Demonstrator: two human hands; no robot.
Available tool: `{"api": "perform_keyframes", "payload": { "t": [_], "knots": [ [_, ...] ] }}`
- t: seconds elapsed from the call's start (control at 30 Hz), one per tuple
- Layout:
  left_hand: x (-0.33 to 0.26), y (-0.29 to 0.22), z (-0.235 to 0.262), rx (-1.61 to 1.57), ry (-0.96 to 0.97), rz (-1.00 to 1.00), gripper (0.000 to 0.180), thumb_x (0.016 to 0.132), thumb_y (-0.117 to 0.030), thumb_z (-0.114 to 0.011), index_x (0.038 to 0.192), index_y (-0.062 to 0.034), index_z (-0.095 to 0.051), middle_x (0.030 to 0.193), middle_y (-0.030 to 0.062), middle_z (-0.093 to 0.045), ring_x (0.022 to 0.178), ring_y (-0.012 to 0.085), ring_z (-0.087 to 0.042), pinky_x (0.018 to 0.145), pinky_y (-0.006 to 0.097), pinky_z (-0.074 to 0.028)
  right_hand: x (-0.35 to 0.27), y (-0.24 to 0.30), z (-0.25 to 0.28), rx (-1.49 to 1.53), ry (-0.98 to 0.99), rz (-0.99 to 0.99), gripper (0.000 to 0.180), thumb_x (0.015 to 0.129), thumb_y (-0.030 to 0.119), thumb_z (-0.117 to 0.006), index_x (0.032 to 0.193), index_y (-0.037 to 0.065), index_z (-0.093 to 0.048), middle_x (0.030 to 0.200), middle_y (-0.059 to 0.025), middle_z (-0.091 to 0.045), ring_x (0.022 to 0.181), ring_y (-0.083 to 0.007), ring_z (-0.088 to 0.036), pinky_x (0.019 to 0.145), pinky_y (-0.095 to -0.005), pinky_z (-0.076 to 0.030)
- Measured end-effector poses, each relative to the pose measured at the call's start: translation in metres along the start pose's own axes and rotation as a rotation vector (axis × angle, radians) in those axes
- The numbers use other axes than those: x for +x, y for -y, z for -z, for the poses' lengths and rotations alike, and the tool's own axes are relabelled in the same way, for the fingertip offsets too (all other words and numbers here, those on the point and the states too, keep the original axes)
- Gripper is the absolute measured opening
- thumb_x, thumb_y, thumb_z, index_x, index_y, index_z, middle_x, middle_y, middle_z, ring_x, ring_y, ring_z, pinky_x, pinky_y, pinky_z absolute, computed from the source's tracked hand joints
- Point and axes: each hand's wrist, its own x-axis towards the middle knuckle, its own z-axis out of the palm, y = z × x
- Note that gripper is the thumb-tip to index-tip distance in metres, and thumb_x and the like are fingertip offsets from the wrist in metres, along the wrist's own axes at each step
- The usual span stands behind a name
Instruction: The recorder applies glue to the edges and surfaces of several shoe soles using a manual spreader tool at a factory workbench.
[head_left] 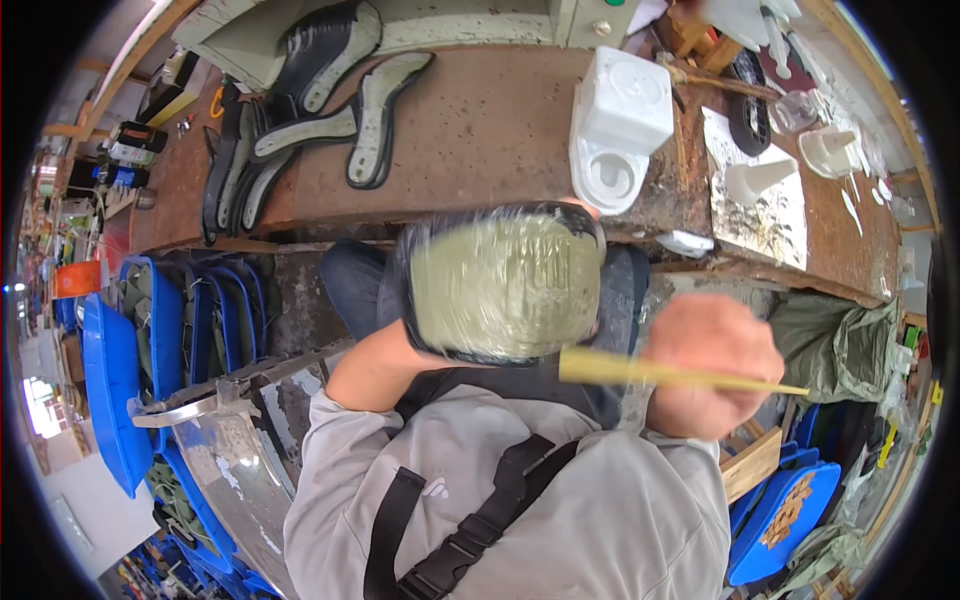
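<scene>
My left hand (402,347) holds up a shoe sole (505,285) over my lap. Its broad face is olive-green, glossy and wet-looking, with a black rim around it; motion smears it somewhat. Most of that hand's fingers are hidden behind the sole. To the right, my right hand (712,365) is closed around a yellow brush (605,366). The brush's wide end points left and touches or nearly touches the sole's lower right edge, while its thin end sticks out past my hand. That hand is blurred.
Several black soles with grey faces (390,110) lie on the brown bench (480,130). A white plastic container (625,100) stands by the front edge. Right of it are a stained sheet (745,215) and a white cone (760,180). Blue bins (118,390) stand left.
</scene>
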Motion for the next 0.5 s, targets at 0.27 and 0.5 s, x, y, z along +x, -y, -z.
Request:
{"api": "perform_keyframes", "payload": {
  "t": [0.27, 0.5],
  "knots": [
    [0.030, 0.005, 0.006, 1.341, -0.466, -1.016, 0.060, 0.066, -0.007, -0.066, 0.119, 0.0047, -0.041, 0.107, 0.0159, -0.053, 0.089, 0.0297, -0.059, 0.068, 0.034, -0.053, -0.002, -0.011, -0.024, 0.340, -0.312, -0.639, 0.017, 0.087, 0.004, -0.057, 0.100, -0.007, -0.058, 0.082, -0.0177, -0.065, 0.053, -0.0152, -0.060, 0.050, -0.0246, -0.049],
    [0.038, 0.021, 0.021, 1.335, -0.645, -0.966, 0.072, 0.059, -0.012, -0.083, 0.120, -0.0015, -0.045, 0.101, 0.0074, -0.051, 0.083, 0.0179, -0.057, 0.066, 0.027, -0.048, -0.003, 0.005, -0.037, 0.210, 0.104, -0.233, 0.013, 0.081, 0.000, -0.057, 0.090, -0.006, -0.064, 0.083, -0.0179, -0.065, 0.060, -0.0227, -0.063, 0.053, -0.0292, -0.051]
  ]
}}
